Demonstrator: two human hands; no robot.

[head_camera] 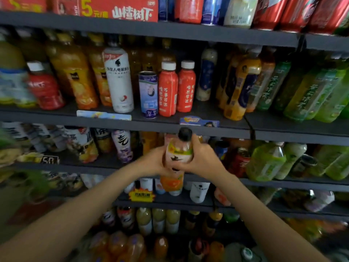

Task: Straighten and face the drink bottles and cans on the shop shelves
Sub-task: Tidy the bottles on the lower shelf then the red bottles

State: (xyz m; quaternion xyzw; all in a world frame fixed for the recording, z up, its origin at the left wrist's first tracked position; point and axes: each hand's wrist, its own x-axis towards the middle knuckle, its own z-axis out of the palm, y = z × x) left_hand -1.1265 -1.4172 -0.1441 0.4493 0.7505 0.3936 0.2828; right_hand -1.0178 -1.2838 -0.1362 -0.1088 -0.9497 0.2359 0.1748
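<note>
I hold one drink bottle (176,159) upright in front of the middle shelf (207,127). It has a black cap, a pale label with black script and orange at its base. My left hand (153,163) grips its left side and my right hand (202,159) wraps its right side. Above it stand a blue can (148,94), two red bottles with white caps (168,89) and a tall white bottle (119,80). The shelf behind the held bottle is partly hidden by my hands.
Orange juice bottles (75,72) fill the left of the upper row and green tea bottles (313,91) lean at the right. Red cans (294,12) line the top shelf. Lower shelves hold more bottles (158,220). A yellow price tag (141,195) sticks out below my hands.
</note>
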